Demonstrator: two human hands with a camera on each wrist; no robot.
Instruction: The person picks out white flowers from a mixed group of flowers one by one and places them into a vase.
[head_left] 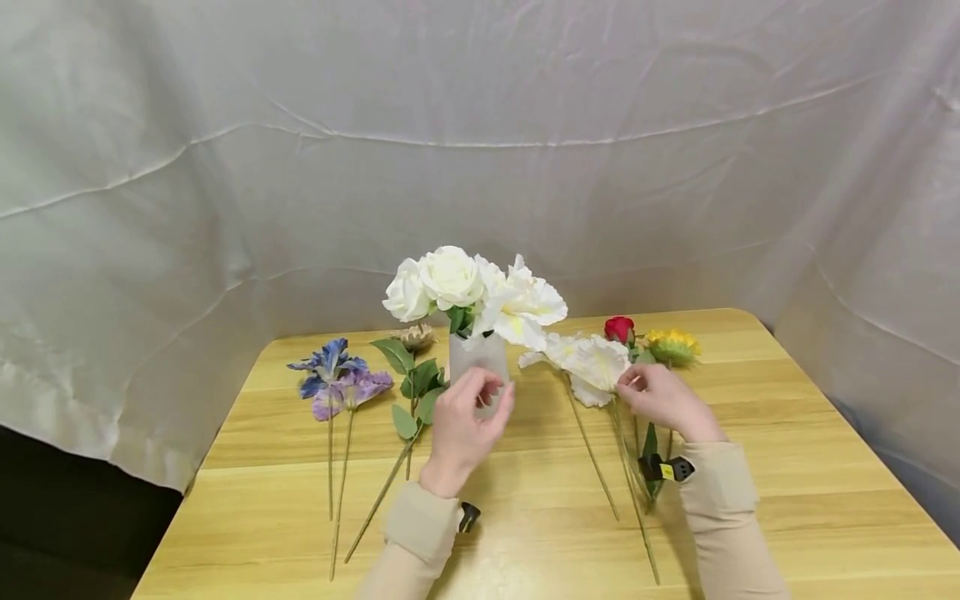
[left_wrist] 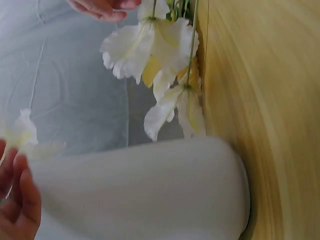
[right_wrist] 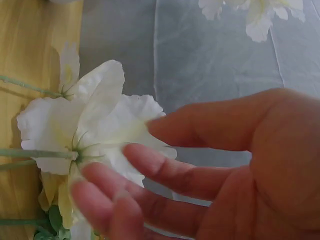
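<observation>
Sleeves (head_left: 722,517) come nearest, each leading to a hand over the wood-grain tabletop (head_left: 540,533). We locate the left hand (head_left: 465,429) before the vase, fingers loosely curved, thumb apart, grasping nothing. We locate the right hand (head_left: 667,404) at the petals of the loose white iris (head_left: 600,371); thumb and fingers stand parted (petal contact we cannot confirm), with no grip visible. That iris lies right of the upright white vase (head_left: 480,354), near a second iris (head_left: 555,350). The vase holds white roses (head_left: 452,279) and white iris petals (head_left: 528,308). We judge the step in hand as filling the vase, an iris being selected. The next move, in our judgement, calls for pinching its stem below the bloom.
</observation>
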